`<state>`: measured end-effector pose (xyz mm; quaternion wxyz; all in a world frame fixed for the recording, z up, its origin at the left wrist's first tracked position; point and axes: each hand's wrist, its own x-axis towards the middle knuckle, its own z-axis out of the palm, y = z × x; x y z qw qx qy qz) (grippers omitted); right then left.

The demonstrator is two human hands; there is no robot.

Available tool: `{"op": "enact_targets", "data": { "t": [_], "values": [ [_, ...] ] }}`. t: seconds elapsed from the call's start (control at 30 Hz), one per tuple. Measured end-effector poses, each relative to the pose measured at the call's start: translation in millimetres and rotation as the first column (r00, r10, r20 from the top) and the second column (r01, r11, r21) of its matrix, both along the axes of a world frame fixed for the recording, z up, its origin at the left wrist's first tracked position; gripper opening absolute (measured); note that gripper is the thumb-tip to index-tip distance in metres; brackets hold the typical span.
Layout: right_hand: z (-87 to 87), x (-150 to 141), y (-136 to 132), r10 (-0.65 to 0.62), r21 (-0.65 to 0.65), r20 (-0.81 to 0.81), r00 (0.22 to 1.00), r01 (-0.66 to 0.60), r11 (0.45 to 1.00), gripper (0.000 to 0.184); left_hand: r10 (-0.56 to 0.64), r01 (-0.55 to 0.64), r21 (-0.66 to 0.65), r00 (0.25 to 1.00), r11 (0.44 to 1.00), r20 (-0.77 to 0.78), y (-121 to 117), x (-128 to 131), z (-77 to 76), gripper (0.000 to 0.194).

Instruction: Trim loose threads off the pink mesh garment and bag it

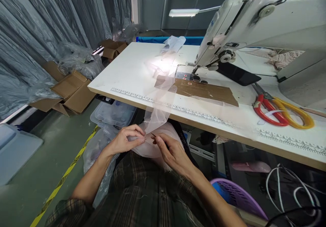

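A length of sheer, pale fabric hangs over the table's front edge and runs down to my lap. My left hand is closed in a pinch on the fabric's edge, thumb against forefinger. Close to its right, my right hand has its fingers wrapped round a small dark pointed tool. The tool's tip points toward the pinched edge, a little apart from it. Most of the tool is hidden in the hand, so its kind does not show.
A white sewing machine stands on the white table with a printed ruler edge. Brown board, a black phone and red-and-yellow-handled scissors lie there. A purple basket is below; cardboard boxes stand left.
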<state>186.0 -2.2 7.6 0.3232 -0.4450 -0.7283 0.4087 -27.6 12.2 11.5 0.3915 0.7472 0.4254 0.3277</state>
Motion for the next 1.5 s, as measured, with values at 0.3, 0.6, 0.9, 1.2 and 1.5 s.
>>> {"op": "enact_targets", "data": {
  "t": [0.3, 0.6, 0.9, 1.2, 1.5],
  "values": [
    [-14.2, -15.2, 7.2, 0.055, -0.002, 0.052, 0.997, -0.055, 0.998, 0.056, 0.06, -0.054, -0.182, 0.998, 0.982, 0.028, -5.7, -2.9, 0.1, 0.026],
    [-14.6, -24.3, 5.8, -0.019, 0.01, 0.046, 0.999, 0.018, 1.0, 0.046, 0.084, -0.049, -0.271, 0.989, 0.961, 0.12, -5.8, -1.7, -1.6, 0.027],
    [-13.6, -26.6, -0.6, 0.024, 0.134, 0.107, 0.994, -0.038, 0.99, 0.043, 0.102, -0.041, -0.323, 0.979, 0.946, 0.175, -5.6, -3.5, -1.7, 0.03],
    [-13.7, -25.7, -11.4, -0.06, 0.157, 0.037, 0.998, 0.053, 0.986, 0.035, 0.005, 0.03, -0.203, 0.985, 0.979, 0.172, -7.4, -8.9, -6.0, 0.023],
    [-20.2, -29.7, -39.0, 0.057, 0.036, -0.234, 0.971, -0.05, 0.998, 0.04, -0.226, 0.232, 0.068, 0.97, 0.97, -0.084, -23.6, -22.3, 12.9, 0.016]
  ]
}}
